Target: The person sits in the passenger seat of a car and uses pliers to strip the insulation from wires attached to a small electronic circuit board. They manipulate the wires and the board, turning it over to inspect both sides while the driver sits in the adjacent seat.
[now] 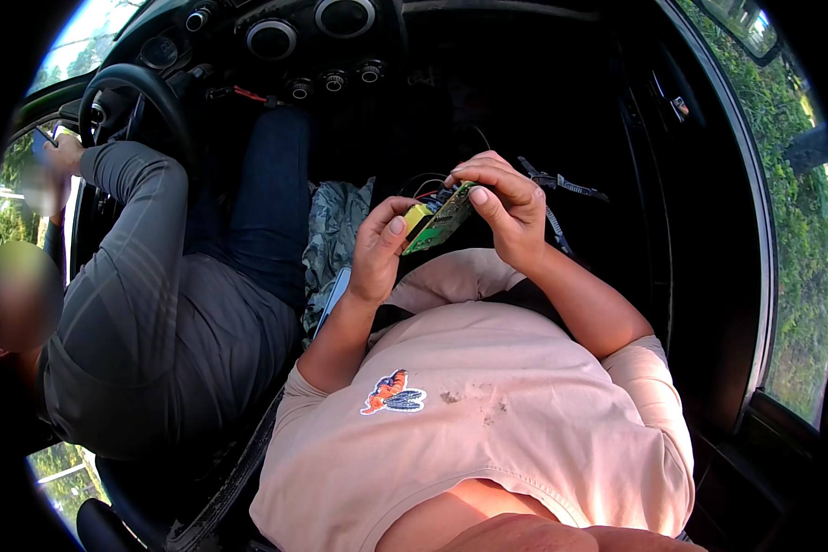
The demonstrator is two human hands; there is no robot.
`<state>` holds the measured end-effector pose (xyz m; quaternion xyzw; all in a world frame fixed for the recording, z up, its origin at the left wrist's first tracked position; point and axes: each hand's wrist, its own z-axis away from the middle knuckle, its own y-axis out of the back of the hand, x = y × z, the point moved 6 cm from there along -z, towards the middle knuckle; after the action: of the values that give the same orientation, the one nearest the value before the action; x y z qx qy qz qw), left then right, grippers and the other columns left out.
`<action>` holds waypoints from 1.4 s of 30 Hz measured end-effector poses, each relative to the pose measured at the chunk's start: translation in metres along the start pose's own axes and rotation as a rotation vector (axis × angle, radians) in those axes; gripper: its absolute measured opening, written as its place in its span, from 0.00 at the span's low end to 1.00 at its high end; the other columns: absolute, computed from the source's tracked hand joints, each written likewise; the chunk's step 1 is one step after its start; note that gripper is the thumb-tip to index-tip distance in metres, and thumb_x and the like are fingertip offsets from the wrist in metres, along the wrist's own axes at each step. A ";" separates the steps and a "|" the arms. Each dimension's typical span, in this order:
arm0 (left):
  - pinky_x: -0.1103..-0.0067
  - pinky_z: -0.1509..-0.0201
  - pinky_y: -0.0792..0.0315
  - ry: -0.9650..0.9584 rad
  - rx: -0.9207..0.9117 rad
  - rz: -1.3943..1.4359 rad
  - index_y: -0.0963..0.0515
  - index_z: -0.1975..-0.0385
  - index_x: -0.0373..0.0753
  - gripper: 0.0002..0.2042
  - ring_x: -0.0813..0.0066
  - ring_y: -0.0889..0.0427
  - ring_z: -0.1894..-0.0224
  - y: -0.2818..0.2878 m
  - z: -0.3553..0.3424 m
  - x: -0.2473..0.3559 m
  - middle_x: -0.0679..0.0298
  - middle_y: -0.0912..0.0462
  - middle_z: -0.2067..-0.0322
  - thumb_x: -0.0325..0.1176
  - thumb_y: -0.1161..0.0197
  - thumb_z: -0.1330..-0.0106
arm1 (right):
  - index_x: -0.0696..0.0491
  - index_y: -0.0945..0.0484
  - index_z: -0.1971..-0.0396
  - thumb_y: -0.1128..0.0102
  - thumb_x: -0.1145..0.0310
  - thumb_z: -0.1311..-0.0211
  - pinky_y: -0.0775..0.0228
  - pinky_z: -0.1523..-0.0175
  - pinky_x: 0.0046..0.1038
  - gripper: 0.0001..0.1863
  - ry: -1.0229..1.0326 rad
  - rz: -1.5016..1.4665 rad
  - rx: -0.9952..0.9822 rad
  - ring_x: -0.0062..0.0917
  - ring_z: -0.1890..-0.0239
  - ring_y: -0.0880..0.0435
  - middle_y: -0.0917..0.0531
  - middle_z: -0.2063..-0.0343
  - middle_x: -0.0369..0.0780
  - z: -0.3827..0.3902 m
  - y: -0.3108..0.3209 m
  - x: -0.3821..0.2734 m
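Note:
A green circuit board (pixel 442 223) is held tilted above my lap, between my two hands. My left hand (pixel 380 241) grips its lower left end, beside a yellow block-shaped component (pixel 417 218). The fingers of my right hand (pixel 506 204) curl over the upper right end, with the thumb against the board's face. Thin wires, one of them red, show behind the board's far edge; where they lead is hidden in shadow.
I sit in a vehicle's passenger seat. At left, a person in a grey sleeve (pixel 138 221) sits behind the steering wheel (pixel 138 87). Crumpled grey-green cloth (pixel 336 225) and a light-blue flat object (pixel 333 299) lie between us. A dark strap (pixel 566 184) lies beyond my right hand; the door is at right.

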<state>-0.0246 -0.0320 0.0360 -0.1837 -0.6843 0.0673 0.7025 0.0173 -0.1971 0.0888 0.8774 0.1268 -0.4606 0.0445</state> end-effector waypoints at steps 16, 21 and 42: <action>0.91 0.64 0.35 -0.014 0.016 0.006 0.29 0.57 0.34 0.21 0.89 0.27 0.67 0.000 -0.001 0.003 0.68 0.23 0.66 0.49 0.45 0.34 | 0.59 0.20 0.62 0.36 0.75 0.47 0.30 0.52 0.26 0.11 0.050 0.052 -0.104 0.27 0.59 0.23 0.19 0.67 0.41 -0.002 -0.004 -0.005; 0.90 0.63 0.34 -0.008 0.008 0.030 0.29 0.57 0.34 0.21 0.88 0.27 0.67 -0.003 0.000 0.004 0.68 0.23 0.66 0.49 0.45 0.34 | 0.58 0.21 0.60 0.37 0.74 0.45 0.30 0.52 0.26 0.12 0.042 0.046 -0.109 0.26 0.59 0.23 0.19 0.65 0.41 -0.001 -0.004 -0.001; 0.91 0.64 0.35 -0.016 0.026 0.032 0.28 0.58 0.34 0.20 0.88 0.27 0.66 -0.003 0.000 0.005 0.69 0.23 0.66 0.48 0.46 0.34 | 0.57 0.19 0.62 0.34 0.76 0.50 0.30 0.53 0.24 0.13 -0.045 0.013 -0.120 0.24 0.60 0.23 0.19 0.65 0.39 -0.002 -0.004 0.002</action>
<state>-0.0252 -0.0333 0.0422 -0.1848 -0.6860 0.0890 0.6981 0.0182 -0.1924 0.0886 0.8633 0.1476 -0.4715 0.1028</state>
